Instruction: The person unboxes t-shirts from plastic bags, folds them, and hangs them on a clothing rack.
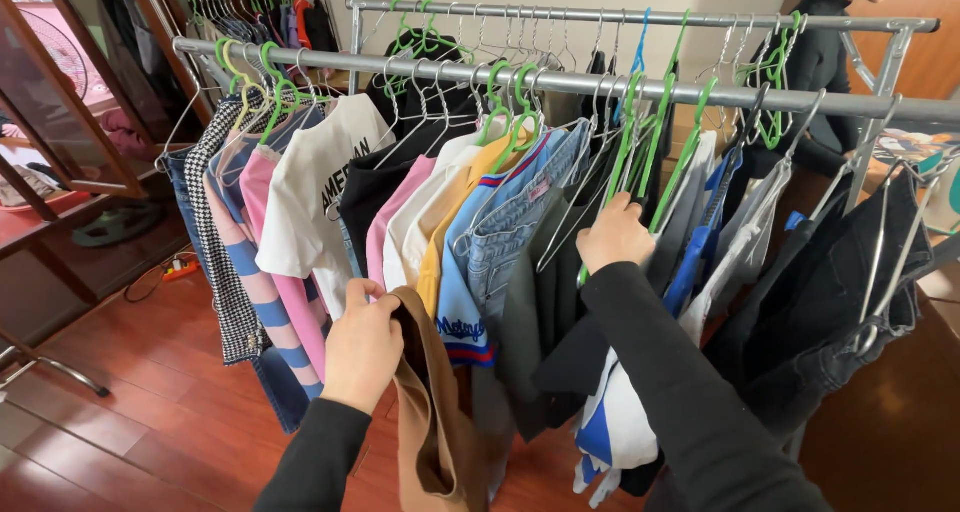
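Room in a home, used for hanging clothes.
I stand at two metal garment rails (560, 82) crowded with mixed shirts and jeans on wire and green hangers (505, 97), above a reddish wooden floor (150, 412).

Bright, even daylight from the left, soft shadows, sharp focus, wide-angle bending at edges.

Left hand (362, 344) closed on the upper edge of a brown garment (432, 412), held below the front rail (560, 80) near its middle. Right hand (612, 234) gripping a green hanger (668, 177) hooked on the same rail, among grey and black clothing. Left end of rail: houndstooth piece (222, 262), pink-and-blue striped top (262, 272), white printed tee (312, 207). Denim jacket (512, 222) between both hands. Second rail (640, 17) behind, mostly bare hangers. Another person (835, 52) beyond the right end. Wooden floor (130, 402) beneath.
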